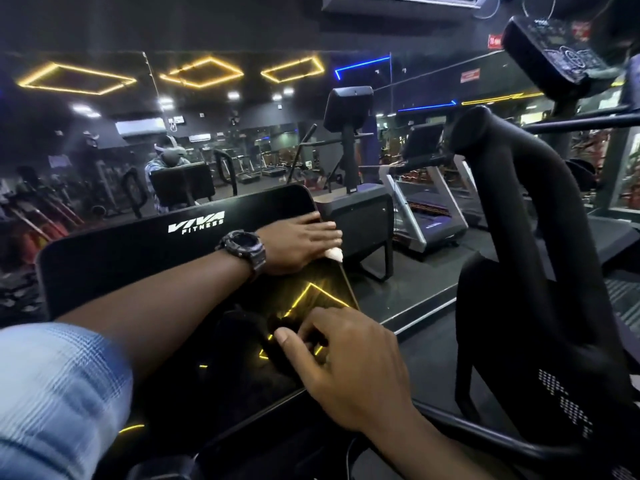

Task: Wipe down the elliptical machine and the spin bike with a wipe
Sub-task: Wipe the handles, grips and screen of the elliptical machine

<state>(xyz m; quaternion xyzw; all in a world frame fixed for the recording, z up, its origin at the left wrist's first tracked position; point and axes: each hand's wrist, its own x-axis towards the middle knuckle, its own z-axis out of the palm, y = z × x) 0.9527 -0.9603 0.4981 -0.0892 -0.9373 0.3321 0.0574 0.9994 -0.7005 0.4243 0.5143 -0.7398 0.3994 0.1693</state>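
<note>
white wipe (334, 253) flat on glossy black console (138, 251), right edge.

Wipe (333, 253) mostly hidden under left hand (301, 245); sleeve (59, 393) blurred
</note>
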